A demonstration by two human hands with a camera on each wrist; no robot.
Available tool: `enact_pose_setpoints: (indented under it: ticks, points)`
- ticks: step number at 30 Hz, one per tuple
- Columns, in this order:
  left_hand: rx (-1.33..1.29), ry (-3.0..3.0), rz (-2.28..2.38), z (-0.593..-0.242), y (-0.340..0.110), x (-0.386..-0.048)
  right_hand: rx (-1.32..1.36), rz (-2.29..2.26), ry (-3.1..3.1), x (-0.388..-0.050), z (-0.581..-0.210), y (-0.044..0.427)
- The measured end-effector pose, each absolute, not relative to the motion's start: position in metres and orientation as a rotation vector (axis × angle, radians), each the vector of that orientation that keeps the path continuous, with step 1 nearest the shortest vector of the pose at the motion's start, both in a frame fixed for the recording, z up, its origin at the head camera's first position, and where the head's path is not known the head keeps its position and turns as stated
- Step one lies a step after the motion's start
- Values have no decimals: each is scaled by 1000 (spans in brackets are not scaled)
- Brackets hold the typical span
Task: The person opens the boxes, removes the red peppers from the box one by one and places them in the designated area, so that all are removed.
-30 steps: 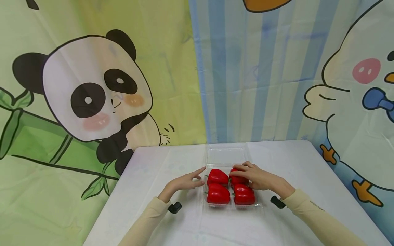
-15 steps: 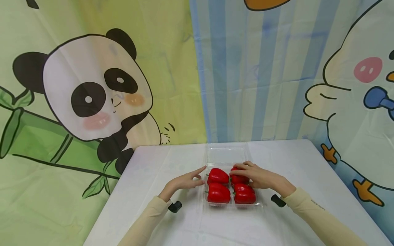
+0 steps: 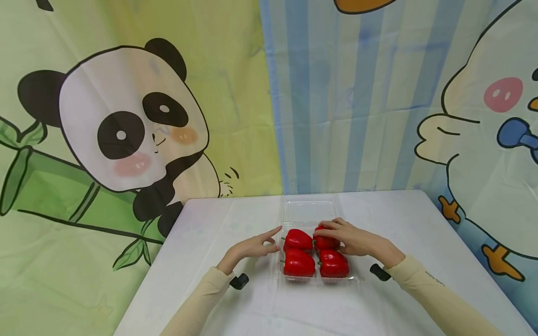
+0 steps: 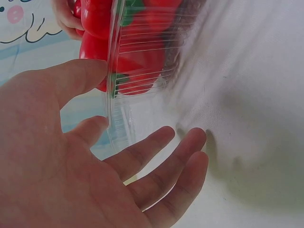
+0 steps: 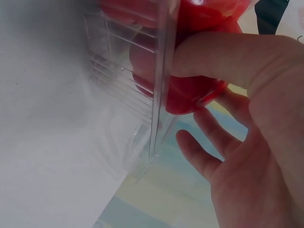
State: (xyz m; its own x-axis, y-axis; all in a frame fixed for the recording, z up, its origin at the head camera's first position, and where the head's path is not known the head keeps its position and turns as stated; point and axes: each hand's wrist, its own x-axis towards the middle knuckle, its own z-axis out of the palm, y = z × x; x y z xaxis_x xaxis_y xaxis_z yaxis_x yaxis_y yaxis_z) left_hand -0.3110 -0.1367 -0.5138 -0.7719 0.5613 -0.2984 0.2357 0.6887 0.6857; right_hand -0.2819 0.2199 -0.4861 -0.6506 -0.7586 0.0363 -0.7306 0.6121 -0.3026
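Note:
Red bell peppers with green stems sit in two rows in a clear plastic clamshell container (image 3: 279,267). My right hand (image 3: 356,239) grips the far right bell pepper (image 3: 323,242), with the thumb on its near side and fingers over the far side. The right wrist view shows the thumb against that pepper (image 5: 183,97) just inside the container's rim. At the container's left side, my left hand (image 3: 251,247) touches the rim with two fingertips, while its other fingers are spread below it. The near left pepper (image 3: 299,263), near right pepper (image 3: 334,264) and far left pepper (image 3: 298,240) lie untouched.
The container's clear lid (image 3: 308,212) lies folded back toward the far edge of the white table (image 3: 235,303). A printed curtain (image 3: 235,93) with a panda and a bird hangs behind the table. Each wrist wears a small black device (image 3: 239,282).
Both hands keep nearly the same place. The head view has shifted very slightly; the peppers stay where they were in the container.

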Motion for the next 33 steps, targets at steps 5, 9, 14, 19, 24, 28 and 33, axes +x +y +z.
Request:
enact_pose_setpoints:
  ticks: [5, 9, 14, 19, 24, 28, 33]
  points:
    - [614, 2407, 879, -514, -137, -311, -1266, -445, 2734, -281, -484, 219]
    - [612, 2411, 874, -515, -137, -311, -1237, -438, 2732, -281, -483, 219]
    - [617, 2416, 866, -515, -137, -311, -1209, -433, 2730, -281, -482, 218]
    - [624, 2420, 865, -515, -137, -312, -1182, -446, 2718, -281, -478, 218]
    - [625, 2420, 866, -515, -137, -312, -1160, -482, 2709, -280, -474, 218]
    - [630, 2419, 866, -515, -137, -311, -1152, -500, 2710, -280, -473, 218]
    - [628, 2408, 878, -512, -137, -310, -1162, -508, 2726, -280, -471, 218]
